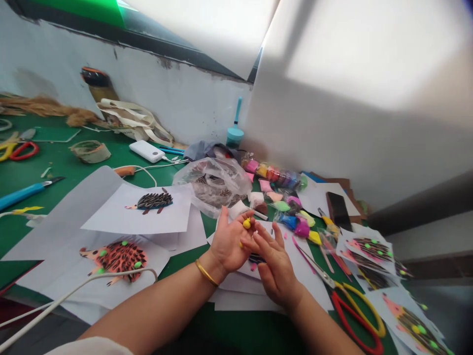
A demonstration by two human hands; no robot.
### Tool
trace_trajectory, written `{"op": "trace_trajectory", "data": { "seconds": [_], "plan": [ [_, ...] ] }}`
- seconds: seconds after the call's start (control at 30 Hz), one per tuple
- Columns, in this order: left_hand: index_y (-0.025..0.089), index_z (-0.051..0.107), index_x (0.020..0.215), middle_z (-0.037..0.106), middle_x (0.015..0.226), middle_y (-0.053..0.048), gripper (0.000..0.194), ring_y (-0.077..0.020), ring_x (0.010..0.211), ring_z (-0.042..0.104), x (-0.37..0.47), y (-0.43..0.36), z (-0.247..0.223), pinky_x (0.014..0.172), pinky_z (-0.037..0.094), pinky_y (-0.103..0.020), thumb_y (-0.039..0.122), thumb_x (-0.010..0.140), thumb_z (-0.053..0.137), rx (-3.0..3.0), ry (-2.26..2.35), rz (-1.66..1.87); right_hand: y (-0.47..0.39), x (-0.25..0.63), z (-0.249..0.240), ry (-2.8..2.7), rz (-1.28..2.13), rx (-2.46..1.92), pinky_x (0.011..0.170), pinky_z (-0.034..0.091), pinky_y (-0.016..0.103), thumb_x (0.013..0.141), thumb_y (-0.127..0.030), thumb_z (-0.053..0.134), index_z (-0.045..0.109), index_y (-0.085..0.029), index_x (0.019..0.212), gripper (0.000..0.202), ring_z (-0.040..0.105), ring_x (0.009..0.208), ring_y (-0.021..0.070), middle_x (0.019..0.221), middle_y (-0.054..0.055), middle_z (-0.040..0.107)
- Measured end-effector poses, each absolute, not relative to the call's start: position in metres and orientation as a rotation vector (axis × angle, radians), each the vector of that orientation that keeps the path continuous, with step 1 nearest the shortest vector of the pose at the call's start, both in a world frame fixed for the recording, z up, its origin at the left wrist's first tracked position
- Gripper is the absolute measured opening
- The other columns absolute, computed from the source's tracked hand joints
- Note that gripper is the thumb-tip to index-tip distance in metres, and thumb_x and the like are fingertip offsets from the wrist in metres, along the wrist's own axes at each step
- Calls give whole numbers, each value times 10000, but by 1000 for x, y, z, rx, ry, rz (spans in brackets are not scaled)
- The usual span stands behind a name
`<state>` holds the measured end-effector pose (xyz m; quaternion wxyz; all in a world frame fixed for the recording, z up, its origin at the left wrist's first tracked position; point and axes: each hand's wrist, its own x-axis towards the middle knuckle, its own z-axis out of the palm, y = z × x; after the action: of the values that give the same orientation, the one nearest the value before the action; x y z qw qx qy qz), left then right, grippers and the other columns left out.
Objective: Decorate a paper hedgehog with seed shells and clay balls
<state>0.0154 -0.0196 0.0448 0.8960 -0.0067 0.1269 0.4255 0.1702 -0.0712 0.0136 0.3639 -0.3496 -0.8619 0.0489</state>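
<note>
Palm up over the white sheets, my left hand holds a small yellow clay ball near its fingertips. A second bit of yellow shows at its palm, partly covered by the fingers of my right hand. Those right fingers are stretched out and touch my left hand; whether anything lies under them is hidden. Beneath both hands is a paper sheet with a dark seed-covered figure, mostly hidden. Small packets of coloured clay lie just beyond my right hand.
Scissors with red and yellow handles lie at the right, near finished hedgehog pictures. Left are a pink hedgehog picture, a dark one and a white cable. A plastic bag of seeds sits behind; a phone lies right.
</note>
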Motion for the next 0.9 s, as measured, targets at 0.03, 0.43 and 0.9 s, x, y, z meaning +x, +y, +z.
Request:
{"op": "trace_trajectory", "data": {
  "seconds": [0.03, 0.43, 0.9],
  "plan": [
    [129, 630, 980, 624, 851, -119, 663, -203, 793, 632, 15, -20, 45, 582, 521, -248, 697, 917, 295, -20, 253, 880, -71, 171, 13, -2206, 150, -913, 1192, 80, 655, 945, -256, 358, 248, -206, 1536, 603, 323, 1447, 286, 1314, 70, 650],
    [126, 633, 948, 614, 814, -106, 665, -233, 836, 639, 17, -19, 39, 795, 549, -378, 707, 906, 313, -4, 282, 932, -77, 166, 19, -2307, 64, -870, 1183, 123, 660, 863, -135, 411, 251, -172, 1535, 692, 335, 1443, 282, 1414, 112, 565],
    [130, 632, 947, 603, 809, -105, 663, -229, 807, 627, 17, -17, 39, 724, 540, -345, 705, 906, 306, -5, 286, 939, -76, 164, 19, -2254, -87, -917, 1192, 101, 652, 872, -154, 421, 308, -159, 1513, 651, 360, 1429, 284, 1262, 88, 683]
  ]
}}
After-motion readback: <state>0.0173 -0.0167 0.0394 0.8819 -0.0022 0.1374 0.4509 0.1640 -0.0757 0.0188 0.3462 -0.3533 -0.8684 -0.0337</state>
